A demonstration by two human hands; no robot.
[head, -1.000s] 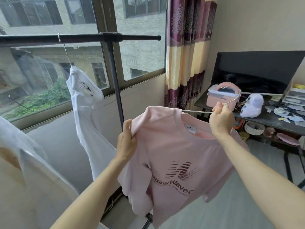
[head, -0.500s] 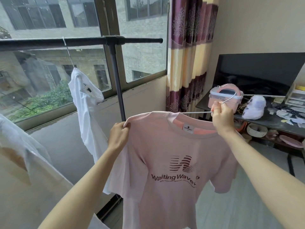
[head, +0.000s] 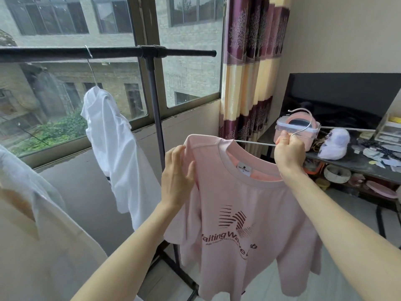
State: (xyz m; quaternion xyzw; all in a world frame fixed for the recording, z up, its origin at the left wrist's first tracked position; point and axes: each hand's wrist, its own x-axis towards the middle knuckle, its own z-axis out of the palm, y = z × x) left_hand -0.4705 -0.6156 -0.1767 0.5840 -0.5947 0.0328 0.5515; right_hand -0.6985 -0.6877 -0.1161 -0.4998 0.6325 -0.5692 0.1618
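Your right hand [head: 289, 151] is clenched round the neck of the thin silver wire hanger [head: 255, 142] at centre right of the frame, its hook curving up above your knuckles. Your left hand [head: 176, 179] pinches the shoulder of the pale pink cotton T-shirt with a dark printed logo [head: 249, 203], which hangs mid-frame, below and right of the black metal clothes rail [head: 108, 53] carrying a white shirt [head: 117, 144]

Head view (the only one) looks forward and down, close over both forearms.
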